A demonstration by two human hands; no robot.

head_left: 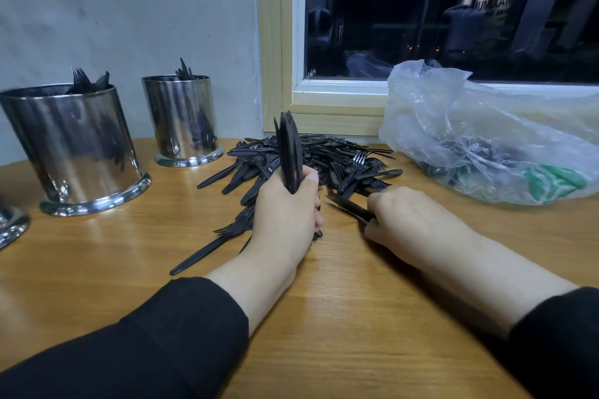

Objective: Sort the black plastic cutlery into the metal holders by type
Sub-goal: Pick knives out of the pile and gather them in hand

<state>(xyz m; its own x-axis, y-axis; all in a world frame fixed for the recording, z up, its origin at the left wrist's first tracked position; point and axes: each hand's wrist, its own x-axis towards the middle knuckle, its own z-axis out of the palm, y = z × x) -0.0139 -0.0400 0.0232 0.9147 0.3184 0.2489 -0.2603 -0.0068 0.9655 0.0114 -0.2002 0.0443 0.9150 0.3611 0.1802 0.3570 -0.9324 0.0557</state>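
**Knives bunched in your left hand, one more under your right**

Your left hand (285,214) is closed around a bundle of knives (289,149), holding them upright with the blades pointing up toward 12 o'clock. Your right hand (411,220) lies knuckles-up on the worktop (340,317), its fingers curled around a single black knife (348,208) whose tip points toward 10 o'clock, at your left hand.

The loose pile of black cutlery (324,159) sits just beyond both hands, at 12 o'clock from them, with knives and forks mixed together. One fork (210,248) lies apart from the pile at 8 o'clock of your left hand, handle toward you.

Two metal holders stand well to the left. The nearer holder (77,149) is at 9 o'clock and has fork tines showing above its rim. The farther holder (183,120), at 11 o'clock, shows a few black tips; their type cannot be told. The base of a third holder (11,227) just shows at the left edge.

At 2 o'clock a crumpled clear plastic bag (479,133) rests against the window frame (275,42), with more dark cutlery inside it.
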